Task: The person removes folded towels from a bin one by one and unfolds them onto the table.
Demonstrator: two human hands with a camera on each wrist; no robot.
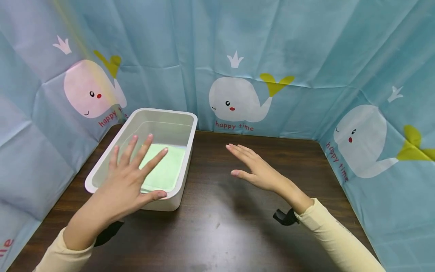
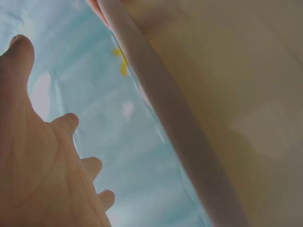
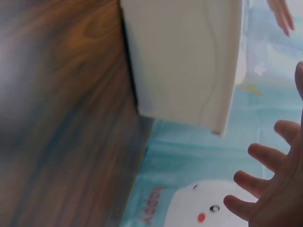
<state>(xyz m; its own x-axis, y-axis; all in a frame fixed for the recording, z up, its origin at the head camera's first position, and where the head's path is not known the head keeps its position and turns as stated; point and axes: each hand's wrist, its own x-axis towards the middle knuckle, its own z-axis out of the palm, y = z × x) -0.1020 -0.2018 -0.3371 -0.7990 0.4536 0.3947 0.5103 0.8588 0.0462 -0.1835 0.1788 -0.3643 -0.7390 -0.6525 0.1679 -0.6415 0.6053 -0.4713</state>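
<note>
A white rectangular plastic bin (image 1: 185,177) stands on the left part of the dark wooden table. Flat inside it lies something pale green (image 1: 166,166), sheet-like; its kind cannot be made out. My left hand (image 1: 125,181) is spread over the bin's near side, fingers apart, holding nothing; the left wrist view shows the palm beside the bin's rim (image 2: 175,109). To the right of the bin, above the table, my right hand (image 1: 256,170) hovers with straight fingers and an empty palm. In the right wrist view its fingers (image 3: 260,184) point towards the bin's side wall (image 3: 184,61).
Light blue curtains (image 1: 153,45) printed with whales enclose the table at the back and both sides. The brown wooden tabletop (image 1: 217,226) extends in front and to the right of the bin. Black straps with mounts (image 1: 285,217) sit at the wrists.
</note>
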